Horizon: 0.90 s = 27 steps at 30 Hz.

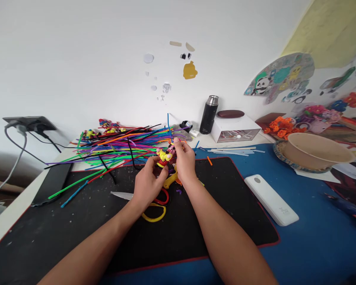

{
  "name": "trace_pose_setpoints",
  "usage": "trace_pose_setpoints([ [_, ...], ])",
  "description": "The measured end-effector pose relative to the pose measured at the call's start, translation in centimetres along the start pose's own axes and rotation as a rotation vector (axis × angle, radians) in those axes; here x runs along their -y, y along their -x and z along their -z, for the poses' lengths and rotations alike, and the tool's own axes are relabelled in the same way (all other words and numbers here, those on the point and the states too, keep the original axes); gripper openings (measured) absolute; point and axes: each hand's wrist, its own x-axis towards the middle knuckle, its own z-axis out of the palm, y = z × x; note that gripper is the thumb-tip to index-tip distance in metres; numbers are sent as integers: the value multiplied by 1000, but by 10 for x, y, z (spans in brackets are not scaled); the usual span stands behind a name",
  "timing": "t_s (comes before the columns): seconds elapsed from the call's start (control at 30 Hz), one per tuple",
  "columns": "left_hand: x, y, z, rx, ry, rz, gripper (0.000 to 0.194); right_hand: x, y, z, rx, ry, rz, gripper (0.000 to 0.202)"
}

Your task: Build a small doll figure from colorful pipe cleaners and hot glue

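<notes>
Between my two hands is a small figurine [165, 155] in yellow, pink, black and red, held above the black mat [219, 198]. My left hand [150, 178] grips its lower left side with thumb and fingers. Closed at its upper right, my right hand [184, 160] pinches near a thin blue pipe cleaner [168, 124] that stands upright; whether the fingers hold the pipe cleaner or the figurine is hidden. Below my left wrist lie scissors [153, 219] with red and yellow handles. A yellow object [170, 181], partly covered, sits beneath the hands.
A heap of coloured pipe cleaners [115, 146] spreads behind the mat at left. Further back stand a black thermos [209, 114] and a white box [235, 128]. To the right are a white power bank [271, 200] and a beige bowl [317, 150]. Small purple scraps [178, 191] lie on the mat.
</notes>
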Motion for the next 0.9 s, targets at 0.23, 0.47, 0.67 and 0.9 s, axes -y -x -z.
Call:
trace_pose_setpoints([
  [0.23, 2, 1, -1, -12, -15, -4, 36, 1, 1, -1, 1, 12, 6, 48],
  [0.47, 4, 1, -1, -25, -22, -23, 38, 2, 2, -1, 1, 12, 8, 50],
  [0.67, 4, 1, 0, -47, -73, -25, 44, 3, 2, -1, 1, 4, 8, 52],
  [0.9, 12, 0, -3, -64, -189, -62, 48, -2, -1, 0, 9, 0, 16, 51],
])
